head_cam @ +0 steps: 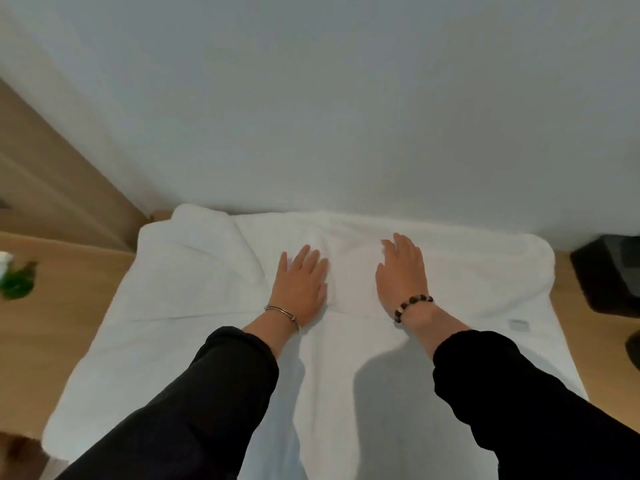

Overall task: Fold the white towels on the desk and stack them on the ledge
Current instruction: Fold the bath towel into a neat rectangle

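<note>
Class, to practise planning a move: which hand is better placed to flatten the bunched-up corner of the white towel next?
Probably the left. The left hand lies flat on the towel just beside the bunched far-left corner; the right hand, also flat, would have to cross over it.
</note>
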